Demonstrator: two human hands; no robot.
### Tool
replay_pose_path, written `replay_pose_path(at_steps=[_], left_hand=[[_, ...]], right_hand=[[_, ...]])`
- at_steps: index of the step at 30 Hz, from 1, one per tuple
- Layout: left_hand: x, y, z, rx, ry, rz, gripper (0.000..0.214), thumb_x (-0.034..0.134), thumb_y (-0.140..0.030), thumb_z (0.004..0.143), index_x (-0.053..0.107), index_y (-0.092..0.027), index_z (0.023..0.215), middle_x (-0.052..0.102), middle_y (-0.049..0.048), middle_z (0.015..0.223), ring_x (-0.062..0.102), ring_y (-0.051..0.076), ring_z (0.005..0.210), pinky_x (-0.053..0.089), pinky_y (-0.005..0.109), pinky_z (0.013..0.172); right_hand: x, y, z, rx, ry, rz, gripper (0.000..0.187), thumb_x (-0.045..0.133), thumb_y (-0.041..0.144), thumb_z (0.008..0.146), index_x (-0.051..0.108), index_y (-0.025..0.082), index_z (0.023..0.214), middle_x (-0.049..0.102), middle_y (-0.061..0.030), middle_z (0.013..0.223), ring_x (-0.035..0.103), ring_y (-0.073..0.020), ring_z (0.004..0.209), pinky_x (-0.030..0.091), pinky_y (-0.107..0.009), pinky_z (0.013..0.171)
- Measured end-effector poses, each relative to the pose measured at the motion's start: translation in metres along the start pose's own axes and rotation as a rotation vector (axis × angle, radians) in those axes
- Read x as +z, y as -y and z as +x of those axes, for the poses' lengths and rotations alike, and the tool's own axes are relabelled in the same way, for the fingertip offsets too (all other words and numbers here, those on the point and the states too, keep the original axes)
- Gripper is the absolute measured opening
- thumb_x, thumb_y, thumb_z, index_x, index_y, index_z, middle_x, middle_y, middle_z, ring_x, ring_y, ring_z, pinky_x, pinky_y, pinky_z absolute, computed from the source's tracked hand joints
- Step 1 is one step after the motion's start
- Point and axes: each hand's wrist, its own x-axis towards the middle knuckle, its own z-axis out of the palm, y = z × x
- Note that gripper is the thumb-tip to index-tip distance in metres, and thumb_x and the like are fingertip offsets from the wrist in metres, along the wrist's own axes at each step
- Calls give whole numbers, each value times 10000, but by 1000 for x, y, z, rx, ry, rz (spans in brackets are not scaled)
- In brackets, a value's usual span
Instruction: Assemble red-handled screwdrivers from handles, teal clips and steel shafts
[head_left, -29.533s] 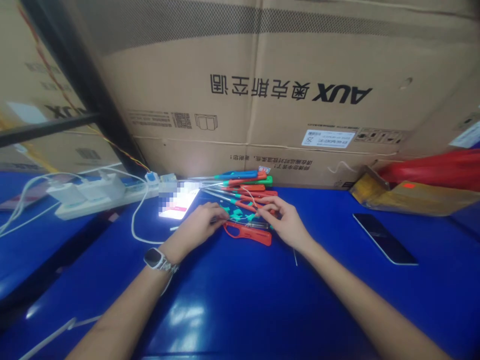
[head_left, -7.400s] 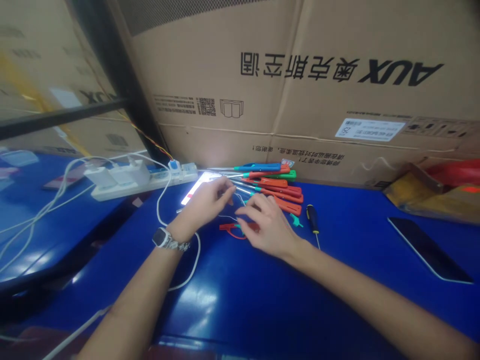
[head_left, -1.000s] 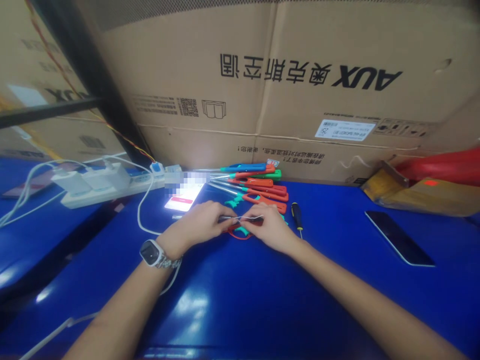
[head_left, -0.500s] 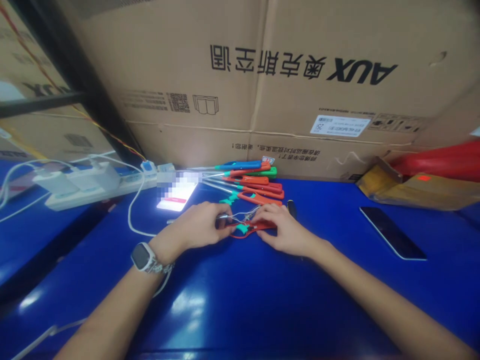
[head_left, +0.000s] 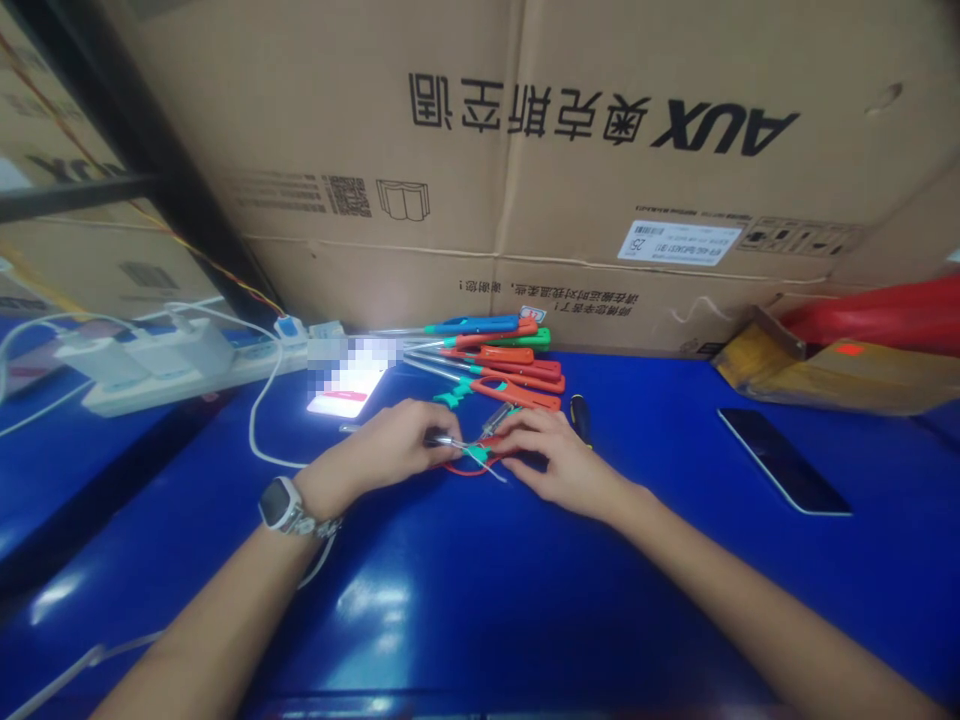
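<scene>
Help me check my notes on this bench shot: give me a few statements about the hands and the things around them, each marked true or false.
1. The left hand wears a watch at the wrist. True.
2. The lit phone lies right of the hands. False: it lies left of them; a dark phone lies right.
3. Both hands rest on the blue table at a red tool. True.
4. The pile of long tools sits near the person's elbows. False: it lies beyond the hands, by the cardboard box.
</scene>
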Motion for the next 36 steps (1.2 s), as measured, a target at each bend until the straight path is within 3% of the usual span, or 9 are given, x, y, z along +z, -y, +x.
replay_pose_path(at_steps=[7,36], left_hand=[[-1,-5,-1,51,-5,43,94,634,-214,877,728,-224,867,682,19,931,605,162,793,408,254,671],[-1,-6,1,38,-39,13,187,611,-315,926,751,-194,901,730,48,929,650,182,829,463,248,719]], right_hand=[[-2,6,-3,-66,33,-156,203,577,182,948,739,248,1052,672,-76,1196,587,-241,1149,430,-479,1024],[-6,10,-3,10,61,-119,270,581,227,941,723,272,1166,675,-65,1205,591,-247,1161,448,-483,1023]])
